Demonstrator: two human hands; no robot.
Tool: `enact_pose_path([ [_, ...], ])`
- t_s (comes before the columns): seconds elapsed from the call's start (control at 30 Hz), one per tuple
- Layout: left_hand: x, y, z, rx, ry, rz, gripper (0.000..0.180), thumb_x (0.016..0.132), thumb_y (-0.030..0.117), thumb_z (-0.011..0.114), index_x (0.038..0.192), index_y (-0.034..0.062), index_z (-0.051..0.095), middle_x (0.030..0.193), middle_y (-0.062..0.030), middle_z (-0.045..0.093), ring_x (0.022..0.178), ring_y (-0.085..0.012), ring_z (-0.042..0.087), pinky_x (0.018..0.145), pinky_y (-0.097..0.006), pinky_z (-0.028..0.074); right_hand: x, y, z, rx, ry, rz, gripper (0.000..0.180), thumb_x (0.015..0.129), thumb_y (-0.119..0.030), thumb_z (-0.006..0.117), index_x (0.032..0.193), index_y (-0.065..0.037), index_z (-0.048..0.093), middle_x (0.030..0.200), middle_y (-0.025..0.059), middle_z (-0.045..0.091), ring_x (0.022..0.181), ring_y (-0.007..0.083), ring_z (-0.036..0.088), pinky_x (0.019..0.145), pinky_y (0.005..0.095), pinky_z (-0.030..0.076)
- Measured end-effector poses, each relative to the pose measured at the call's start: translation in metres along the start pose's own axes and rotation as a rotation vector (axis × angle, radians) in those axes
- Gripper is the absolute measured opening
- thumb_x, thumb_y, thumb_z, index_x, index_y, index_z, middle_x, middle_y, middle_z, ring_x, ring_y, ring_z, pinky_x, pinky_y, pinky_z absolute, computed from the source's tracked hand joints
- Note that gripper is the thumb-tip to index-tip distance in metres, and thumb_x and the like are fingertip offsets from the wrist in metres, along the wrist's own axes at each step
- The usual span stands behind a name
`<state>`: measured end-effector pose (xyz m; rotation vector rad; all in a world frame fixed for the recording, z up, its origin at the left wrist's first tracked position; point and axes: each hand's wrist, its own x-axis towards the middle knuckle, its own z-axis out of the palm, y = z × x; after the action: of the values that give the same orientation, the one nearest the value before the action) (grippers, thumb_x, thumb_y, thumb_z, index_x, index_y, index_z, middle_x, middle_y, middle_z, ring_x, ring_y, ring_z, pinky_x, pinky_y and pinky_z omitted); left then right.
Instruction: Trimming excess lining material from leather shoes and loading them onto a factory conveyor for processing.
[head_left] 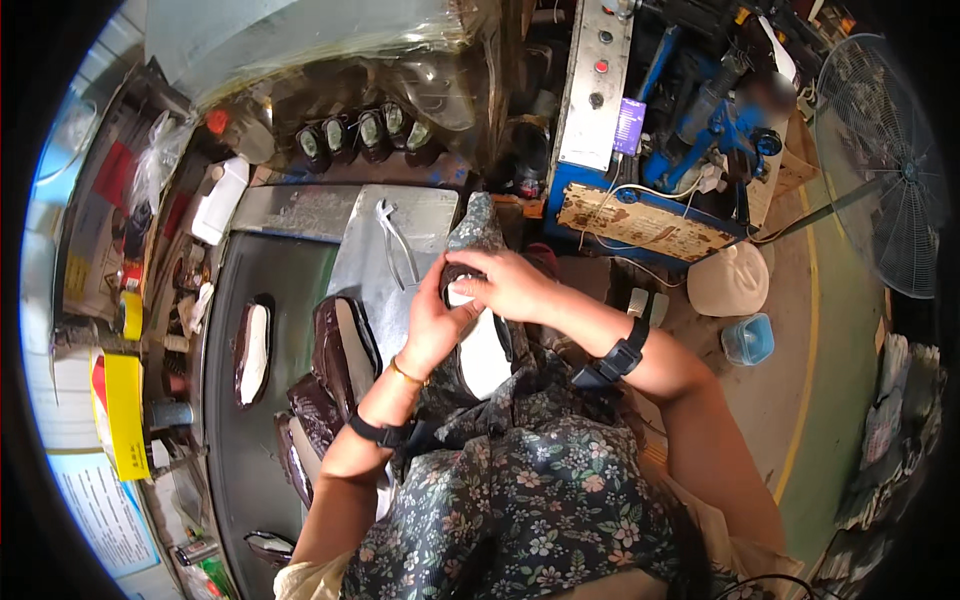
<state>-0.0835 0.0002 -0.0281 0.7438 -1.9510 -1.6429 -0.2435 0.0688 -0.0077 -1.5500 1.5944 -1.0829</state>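
A dark shoe upper with a white insole facing up rests over my lap, against my floral apron. My left hand is closed around its far end from the left. From the right, my right hand grips the same end, its thumb pressing near the rim. The fingers partly hide the dark edge there. Left of my hands, lasting pincers lie on a metal plate. Several dark brown shoe uppers, including one with a beige insole, lie beside my left forearm.
Another upper with a white insole lies on the dark bench at left. Several dark shoes stand on a shelf ahead. A blue machine is at far right, near a white jug, a blue container and a fan.
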Motion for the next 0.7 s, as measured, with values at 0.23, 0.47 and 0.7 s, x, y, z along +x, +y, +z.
enact_pose_path([
  [0.23, -0.005, -0.004, 0.009, 0.141, 0.158, 0.067, 0.074, 0.072, -0.008, 0.072, 0.138, -0.0066, 0.04, 0.127, -0.0145, 0.056, 0.118, -0.0211, 0.053, 0.102, -0.033, 0.042, -0.003, 0.005, 0.013, -0.127, 0.15, -0.113, 0.042, 0.087, -0.029, 0.065, 0.123, -0.007, 0.06, 0.109, 0.0177, 0.067, 0.093, 0.0355, 0.066, 0.079, 0.0407, 0.053],
  [0.47, 0.014, -0.011, -0.009, 0.433, 0.073, 0.205, 0.076, 0.072, 0.007, 0.078, 0.138, -0.0014, 0.042, 0.139, -0.0237, 0.048, 0.136, -0.0323, 0.04, 0.106, -0.037, 0.039, -0.013, 0.013, 0.016, 0.033, 0.17, -0.015, 0.048, 0.089, -0.027, 0.064, 0.131, -0.008, 0.053, 0.114, 0.0198, 0.065, 0.104, 0.0369, 0.063, 0.087, 0.0401, 0.051],
  [0.7, 0.036, 0.003, -0.02, -0.266, -0.174, -0.174, 0.05, 0.084, 0.001, 0.068, 0.131, 0.0039, 0.052, 0.124, -0.0021, 0.056, 0.107, -0.0119, 0.053, 0.093, -0.025, 0.043, -0.064, 0.058, 0.051, 0.408, 0.371, 0.116, 0.02, 0.096, -0.016, 0.058, 0.089, 0.003, 0.063, 0.063, 0.0045, 0.058, 0.063, 0.0067, 0.046, 0.056, 0.03, 0.043],
])
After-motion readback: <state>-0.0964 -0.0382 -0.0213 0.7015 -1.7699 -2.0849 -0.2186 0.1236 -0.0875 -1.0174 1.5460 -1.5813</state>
